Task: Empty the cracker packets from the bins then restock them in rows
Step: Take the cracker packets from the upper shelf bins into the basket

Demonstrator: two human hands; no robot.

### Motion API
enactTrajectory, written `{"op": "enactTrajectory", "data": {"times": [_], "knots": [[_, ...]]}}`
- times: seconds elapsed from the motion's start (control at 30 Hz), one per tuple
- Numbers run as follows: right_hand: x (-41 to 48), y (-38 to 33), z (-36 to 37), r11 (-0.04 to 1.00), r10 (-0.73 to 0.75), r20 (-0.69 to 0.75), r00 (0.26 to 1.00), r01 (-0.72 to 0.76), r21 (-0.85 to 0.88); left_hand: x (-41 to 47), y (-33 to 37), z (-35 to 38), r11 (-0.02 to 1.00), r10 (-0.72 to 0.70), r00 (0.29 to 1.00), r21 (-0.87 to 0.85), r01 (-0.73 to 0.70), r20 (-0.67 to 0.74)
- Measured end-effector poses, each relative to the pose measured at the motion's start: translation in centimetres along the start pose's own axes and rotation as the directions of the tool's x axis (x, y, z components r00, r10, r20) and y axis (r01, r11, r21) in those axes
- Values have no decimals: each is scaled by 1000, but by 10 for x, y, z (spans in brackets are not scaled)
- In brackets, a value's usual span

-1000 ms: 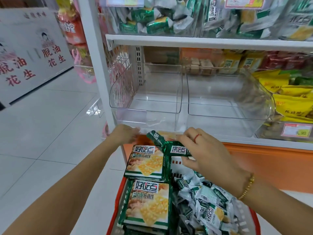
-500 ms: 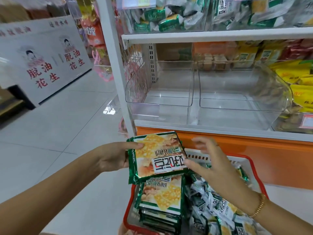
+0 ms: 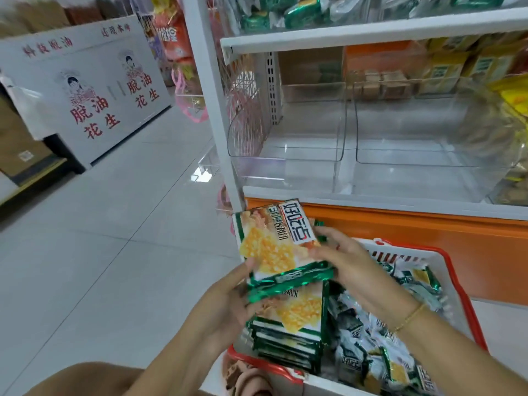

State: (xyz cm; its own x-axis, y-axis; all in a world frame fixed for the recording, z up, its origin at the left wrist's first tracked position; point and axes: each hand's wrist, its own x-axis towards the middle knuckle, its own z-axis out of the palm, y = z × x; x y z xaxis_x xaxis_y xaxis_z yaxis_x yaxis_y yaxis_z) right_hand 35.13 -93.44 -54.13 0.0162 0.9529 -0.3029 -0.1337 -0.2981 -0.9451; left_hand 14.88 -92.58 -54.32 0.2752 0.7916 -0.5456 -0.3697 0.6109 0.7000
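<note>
A green cracker packet (image 3: 274,244) with yellow crackers printed on it is held tilted above the basket, with at least one more packet under it. My left hand (image 3: 228,301) grips the lower left edge from beneath. My right hand (image 3: 345,264) grips the packets' right side, thumb on top. Below them a stack of the same packets (image 3: 288,330) lies in the left half of a red and white basket (image 3: 423,255). Small loose cracker packets (image 3: 380,341) fill the basket's right half. Two clear plastic bins, the left bin (image 3: 285,144) and the right bin (image 3: 428,150), stand on the shelf with nothing in them.
The white shelf upright (image 3: 211,90) rises left of the bins, above an orange base panel (image 3: 428,238). Yellow snack bags (image 3: 514,101) sit in the bin at far right. More packets fill the shelf above (image 3: 285,12). A white display stand (image 3: 85,90) stands across the tiled aisle.
I have lifted the cracker packets out of the basket and turned them. My right hand has taken hold of their right side, and the view has swung left and downward.
</note>
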Motion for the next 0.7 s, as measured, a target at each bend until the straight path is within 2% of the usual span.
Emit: {"op": "enactTrajectory", "data": {"times": [0.13,0.23,0.43,0.57,0.7], "knots": [[20,-12,-30,976,153,265,952,-103,-191,-7,-31,-17,996,-46,992,-88,36,-119],[36,-6,-32,935,236,326,915,-123,-333,-6,-52,-22,995,-81,985,-67,72,-149],[41,28,-37,969,158,83,984,-139,-203,4,-60,-42,997,-62,960,19,70,-272],[37,51,-51,965,171,-104,980,-188,-182,9,-65,-51,990,-76,952,93,108,-296],[36,61,-53,965,183,-154,971,-208,-161,18,-64,-47,983,-64,957,148,110,-282]]}}
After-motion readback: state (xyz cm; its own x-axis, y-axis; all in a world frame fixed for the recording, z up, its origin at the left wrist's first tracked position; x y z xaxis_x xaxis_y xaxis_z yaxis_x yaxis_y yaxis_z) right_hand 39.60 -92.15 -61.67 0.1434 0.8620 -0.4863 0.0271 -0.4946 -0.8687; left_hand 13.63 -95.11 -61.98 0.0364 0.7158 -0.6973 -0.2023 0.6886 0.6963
